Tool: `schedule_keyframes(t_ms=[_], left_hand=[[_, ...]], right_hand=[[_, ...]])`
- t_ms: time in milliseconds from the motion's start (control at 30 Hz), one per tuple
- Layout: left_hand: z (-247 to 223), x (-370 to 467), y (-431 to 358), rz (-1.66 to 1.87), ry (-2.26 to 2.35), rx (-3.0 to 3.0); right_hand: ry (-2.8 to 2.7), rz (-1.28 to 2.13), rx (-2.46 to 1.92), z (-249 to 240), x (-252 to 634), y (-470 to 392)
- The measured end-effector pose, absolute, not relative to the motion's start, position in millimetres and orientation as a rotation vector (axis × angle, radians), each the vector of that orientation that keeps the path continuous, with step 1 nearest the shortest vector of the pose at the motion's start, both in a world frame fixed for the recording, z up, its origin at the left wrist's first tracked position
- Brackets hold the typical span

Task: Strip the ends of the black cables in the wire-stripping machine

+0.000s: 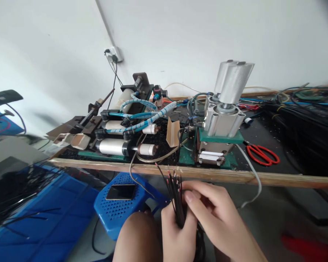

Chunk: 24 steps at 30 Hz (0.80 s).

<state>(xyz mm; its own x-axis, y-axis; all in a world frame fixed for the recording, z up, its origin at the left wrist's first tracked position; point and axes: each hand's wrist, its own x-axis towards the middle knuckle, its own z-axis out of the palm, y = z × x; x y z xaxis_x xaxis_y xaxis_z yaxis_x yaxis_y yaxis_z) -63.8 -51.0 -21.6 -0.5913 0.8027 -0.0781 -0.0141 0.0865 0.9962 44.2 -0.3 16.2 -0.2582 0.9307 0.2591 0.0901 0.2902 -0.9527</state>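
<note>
Plain off-white wall [180,40] behind everything, with a white power socket [115,54] stuck on it left of centre. There's a wood-edged black workbench [262,177] along it, plus a blue plastic stool [117,209] near left.

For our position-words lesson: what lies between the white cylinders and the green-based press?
A folded tan piece and a thin hose, in the head view.

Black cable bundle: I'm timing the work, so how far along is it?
Apparently done: the black cable bundle shows some red and pale tips. In hand: the left hand holds it, and the right hand works close against it. Possibly left: the dark cables heaped on the bench; whether they are finished can't be told.
</note>
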Motion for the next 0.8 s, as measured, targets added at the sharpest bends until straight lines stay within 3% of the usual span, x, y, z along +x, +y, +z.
schedule_keyframes(t_ms=[333,800], left_hand=[[-9,-44,-37,1.635,1.608,0.698],[-41,-28,-36,1.630,1.714,0.643]], right_hand=[[-1.326,1.086,-1.049,0,36,5],[-0.995,1.367,-1.012,-7,37,21]])
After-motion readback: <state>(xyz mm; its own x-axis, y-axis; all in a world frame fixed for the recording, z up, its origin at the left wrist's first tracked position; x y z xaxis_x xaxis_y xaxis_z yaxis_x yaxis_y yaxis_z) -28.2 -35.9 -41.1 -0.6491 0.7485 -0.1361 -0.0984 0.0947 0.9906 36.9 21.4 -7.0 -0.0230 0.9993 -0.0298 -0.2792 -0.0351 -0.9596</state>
